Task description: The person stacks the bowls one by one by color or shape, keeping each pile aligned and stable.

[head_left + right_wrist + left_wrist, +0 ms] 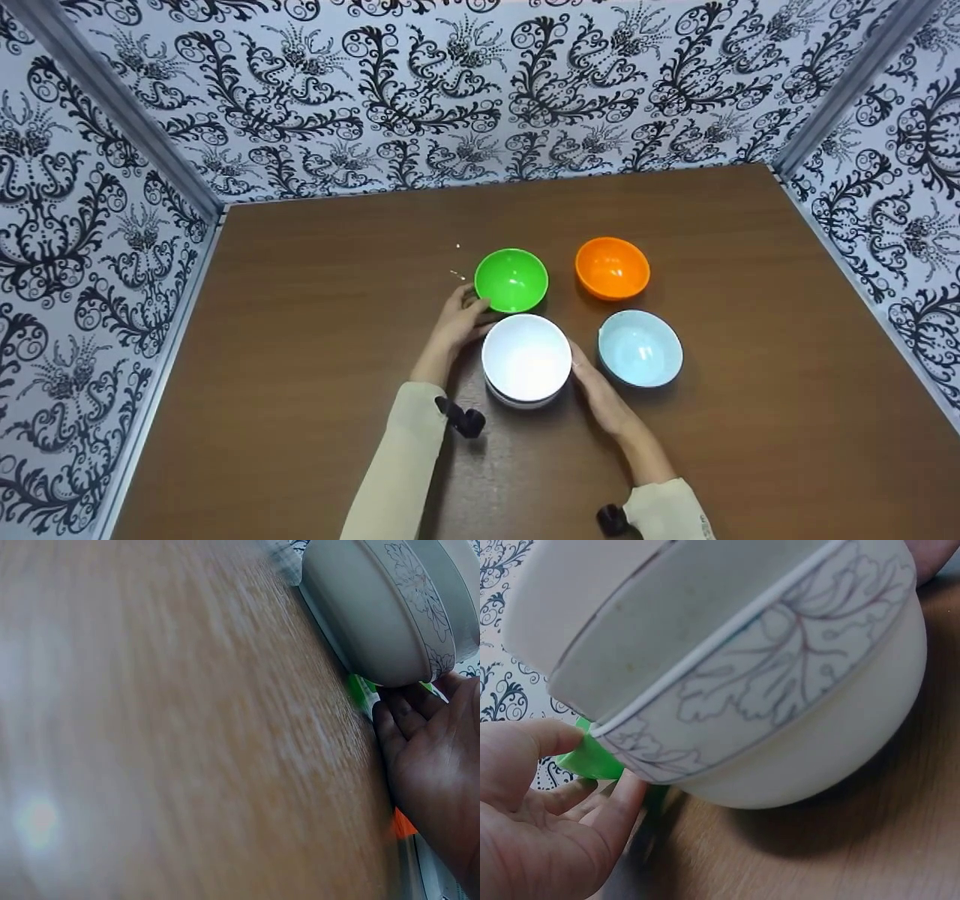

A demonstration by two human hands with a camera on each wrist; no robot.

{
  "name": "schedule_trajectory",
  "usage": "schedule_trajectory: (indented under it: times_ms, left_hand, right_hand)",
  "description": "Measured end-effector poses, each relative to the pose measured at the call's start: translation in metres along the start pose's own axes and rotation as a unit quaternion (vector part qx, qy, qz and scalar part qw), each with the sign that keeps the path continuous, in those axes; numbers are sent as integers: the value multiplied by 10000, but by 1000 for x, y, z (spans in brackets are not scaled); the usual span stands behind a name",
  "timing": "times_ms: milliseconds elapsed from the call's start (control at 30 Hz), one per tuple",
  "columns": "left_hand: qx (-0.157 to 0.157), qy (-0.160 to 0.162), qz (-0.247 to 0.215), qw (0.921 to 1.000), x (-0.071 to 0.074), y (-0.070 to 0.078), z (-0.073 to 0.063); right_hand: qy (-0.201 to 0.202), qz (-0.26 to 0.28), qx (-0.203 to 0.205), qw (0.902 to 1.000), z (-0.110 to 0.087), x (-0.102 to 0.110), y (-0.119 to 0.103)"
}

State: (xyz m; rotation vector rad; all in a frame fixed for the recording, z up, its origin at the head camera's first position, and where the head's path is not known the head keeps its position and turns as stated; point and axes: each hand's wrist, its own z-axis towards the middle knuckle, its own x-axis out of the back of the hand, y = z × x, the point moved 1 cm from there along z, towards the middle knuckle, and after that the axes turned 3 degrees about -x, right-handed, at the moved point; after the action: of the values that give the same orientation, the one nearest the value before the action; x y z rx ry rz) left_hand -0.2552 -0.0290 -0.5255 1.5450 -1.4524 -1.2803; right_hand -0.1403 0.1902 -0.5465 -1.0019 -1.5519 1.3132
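A stack of nested white bowls (526, 358) stands between my two hands in the head view. The outer one shows a grey leaf-patterned band (780, 660) below its rim. On its upper left, my left hand (459, 321) has the fingers spread at the narrow space between the stack and a green bowl (512, 280). The thumb (551, 736) reaches the white rim in the left wrist view, with the green bowl behind. My right hand (602, 396) lies along the stack's right side, fingers extended, fingertips (409, 701) right at the bowl wall.
An orange bowl (612, 268) sits at the back right, and a light blue bowl (640, 349) is just right of my right hand. Small white bits (457, 274) lie left of the green bowl. Patterned panels (465, 90) border the brown table (315, 300).
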Motion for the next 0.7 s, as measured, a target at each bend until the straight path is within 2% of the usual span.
schedule_trajectory:
  times_ms: [233,700]
  left_hand:
    - [-27,56,130,9999,0,1,-4]
    - [-109,156,-33,9998,4,-2,-5]
  right_hand:
    - [40,54,-31,10000,0,0,0]
    - [148,195,-96,9997,0,-2,-1]
